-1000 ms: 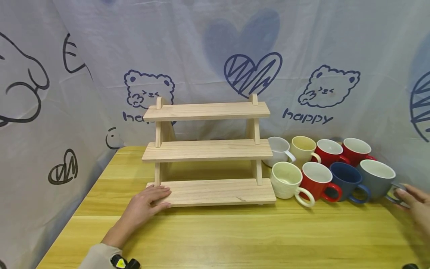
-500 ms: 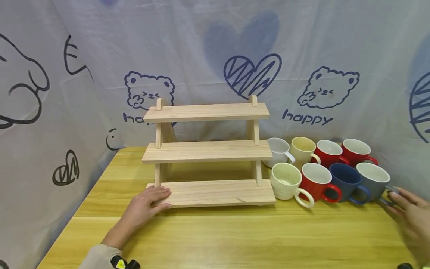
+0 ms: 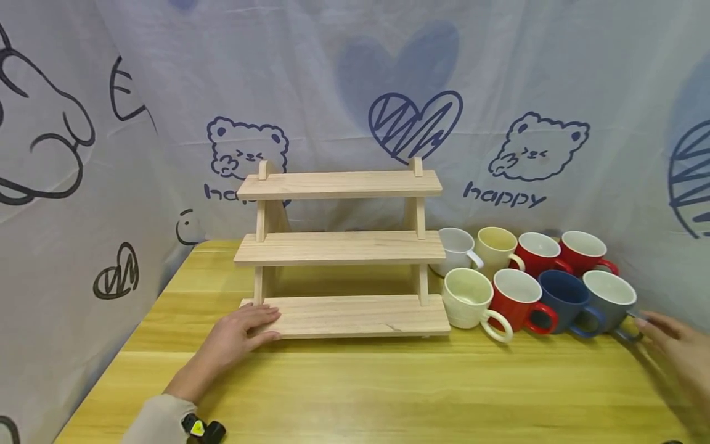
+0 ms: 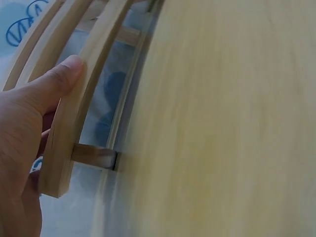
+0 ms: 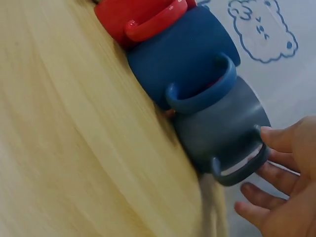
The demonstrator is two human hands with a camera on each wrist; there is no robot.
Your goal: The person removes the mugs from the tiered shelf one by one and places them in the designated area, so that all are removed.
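On the left, my left hand [image 3: 235, 336] holds the left end of the lowest board of a three-tier wooden shelf [image 3: 366, 316]. Its fingers lie over the board, and the left wrist view shows the thumb [image 4: 69, 71] along the front edge. At the far right, my right hand [image 3: 673, 342] is at the handle of a grey mug [image 3: 604, 302] with a white inside. In the right wrist view, thumb and forefinger pinch that handle [image 5: 242, 173], while the other fingers are spread loosely. The grey mug stands upright beside a blue mug [image 5: 182, 57].
Several more mugs stand in two rows right of the shelf: a cream mug [image 3: 466, 302] and a red mug [image 3: 513, 302] in front; white [image 3: 456, 250], yellow [image 3: 495, 246] and two red mugs [image 3: 582, 250] behind. A printed curtain [image 3: 333, 80] hangs behind the wooden table [image 3: 355, 394].
The grey mug has moved left, up against the blue mug, with my right hand at its handle. My left hand stays on the shelf. The head view has shifted slightly.
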